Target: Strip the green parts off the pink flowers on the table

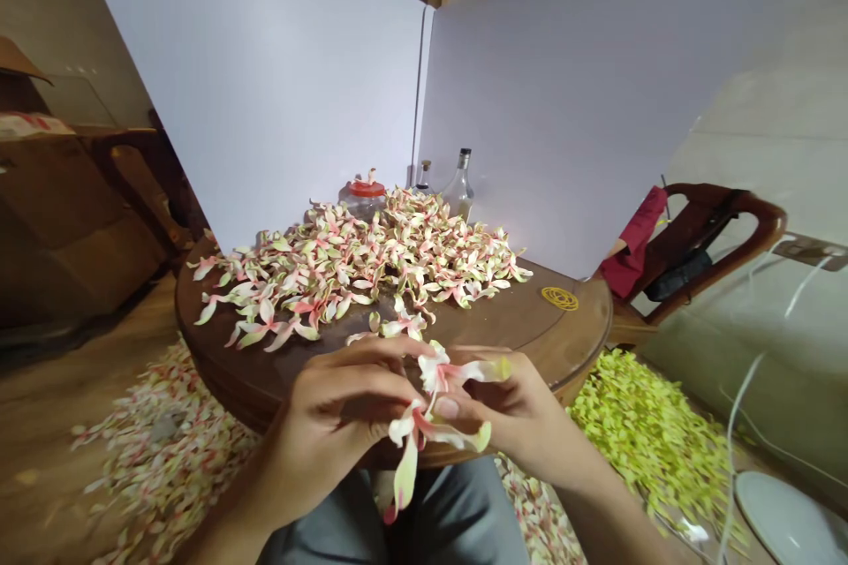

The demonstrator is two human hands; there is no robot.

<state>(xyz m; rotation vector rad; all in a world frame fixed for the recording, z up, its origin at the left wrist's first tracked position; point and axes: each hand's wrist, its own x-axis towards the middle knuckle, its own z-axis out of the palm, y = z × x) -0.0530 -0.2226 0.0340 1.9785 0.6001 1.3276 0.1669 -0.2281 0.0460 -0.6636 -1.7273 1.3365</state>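
Both my hands meet over the near edge of the round table, closed around pink-and-white flowers with greenish petal tips. My left hand [341, 397] pinches the lower flower [409, 446], whose long petals hang toward my lap. My right hand [513, 406] grips at the upper flower [454, 373], its thumb pressed between the two blooms. Whether the flowers are joined, I cannot tell; some fingertips are hidden behind petals. Just beyond my fingers lie a few loose flowers [404, 320], in front of a large heap of similar flowers [358, 256].
On the brown table [570, 340] lie yellow rubber bands [560, 297]. A red-lidded jar [367, 190] and glass bottles [460, 185] stand behind the heap, before white panels [298, 79]. Floor piles include pink-white flowers [178, 433] and yellow-green ones [649, 433]. A chair [748, 212] stands right.
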